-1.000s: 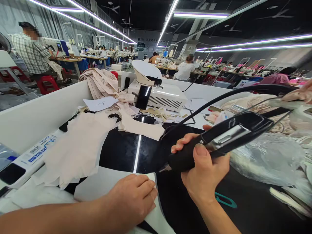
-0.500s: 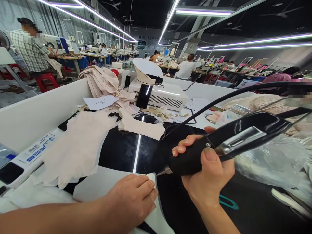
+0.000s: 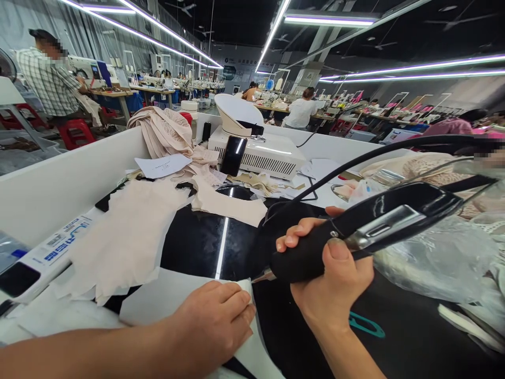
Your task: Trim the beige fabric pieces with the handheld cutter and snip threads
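My left hand (image 3: 213, 321), its fingers bent and pressed together, holds the corner of a white sheet piece (image 3: 158, 295) on the black work surface. Whether this piece is cloth or paper I cannot tell. My right hand (image 3: 335, 284) is wrapped round a black corded tool (image 3: 379, 216) with a chrome lever and a pointed metal tip. The tip reaches the edge of the sheet just beyond my left fingertips. Farther left lies a stack of pale cream cut pieces (image 3: 118, 237), and a curved cream piece (image 3: 229, 205) rests behind my hands.
A white machine box (image 3: 256, 155) with vents stands at the back, and a phone (image 3: 233, 155) leans on it. Clear plastic bags (image 3: 437, 258) fill the right side. A teal loop-shaped object (image 3: 366, 325) lies by my right wrist. Black cable (image 3: 335, 171) arcs across the right.
My right hand and the black tool have shifted slightly left and toward me. My left hand stays almost where it was on the white sheet.
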Available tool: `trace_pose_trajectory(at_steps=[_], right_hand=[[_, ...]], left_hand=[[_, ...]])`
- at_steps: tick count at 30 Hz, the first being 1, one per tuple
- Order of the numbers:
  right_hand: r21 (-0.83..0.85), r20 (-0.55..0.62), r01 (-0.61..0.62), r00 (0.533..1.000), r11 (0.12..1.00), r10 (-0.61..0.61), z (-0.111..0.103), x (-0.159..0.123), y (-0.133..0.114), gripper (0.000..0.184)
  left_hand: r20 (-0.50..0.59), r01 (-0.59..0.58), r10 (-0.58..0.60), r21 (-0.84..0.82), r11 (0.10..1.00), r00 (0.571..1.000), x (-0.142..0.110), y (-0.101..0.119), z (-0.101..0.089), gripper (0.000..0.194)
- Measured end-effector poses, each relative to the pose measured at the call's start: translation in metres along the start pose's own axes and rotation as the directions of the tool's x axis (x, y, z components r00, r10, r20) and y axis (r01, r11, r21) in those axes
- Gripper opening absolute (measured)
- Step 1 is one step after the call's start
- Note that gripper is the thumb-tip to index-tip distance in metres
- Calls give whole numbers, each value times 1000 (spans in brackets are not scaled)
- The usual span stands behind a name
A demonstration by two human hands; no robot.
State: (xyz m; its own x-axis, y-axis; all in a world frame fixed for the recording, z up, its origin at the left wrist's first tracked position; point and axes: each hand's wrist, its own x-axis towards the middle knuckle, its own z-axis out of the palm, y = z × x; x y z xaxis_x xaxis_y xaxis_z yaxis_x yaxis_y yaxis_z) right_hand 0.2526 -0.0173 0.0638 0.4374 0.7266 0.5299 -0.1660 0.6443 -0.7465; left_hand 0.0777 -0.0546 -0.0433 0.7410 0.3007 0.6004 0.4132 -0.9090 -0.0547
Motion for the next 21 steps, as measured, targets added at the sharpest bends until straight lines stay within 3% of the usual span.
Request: trace_pose_trajectory(at_steps=[10, 21], right_hand=[[-33, -4, 19, 1000, 999, -19, 4, -2, 4, 48], [-20, -31, 36, 999, 999, -37, 4, -4, 6, 47]], left_hand=[[-61, 14, -15, -23, 1000, 998, 5, -1, -3, 19], [-35, 32, -31, 39, 999, 999, 5, -1, -10, 18]])
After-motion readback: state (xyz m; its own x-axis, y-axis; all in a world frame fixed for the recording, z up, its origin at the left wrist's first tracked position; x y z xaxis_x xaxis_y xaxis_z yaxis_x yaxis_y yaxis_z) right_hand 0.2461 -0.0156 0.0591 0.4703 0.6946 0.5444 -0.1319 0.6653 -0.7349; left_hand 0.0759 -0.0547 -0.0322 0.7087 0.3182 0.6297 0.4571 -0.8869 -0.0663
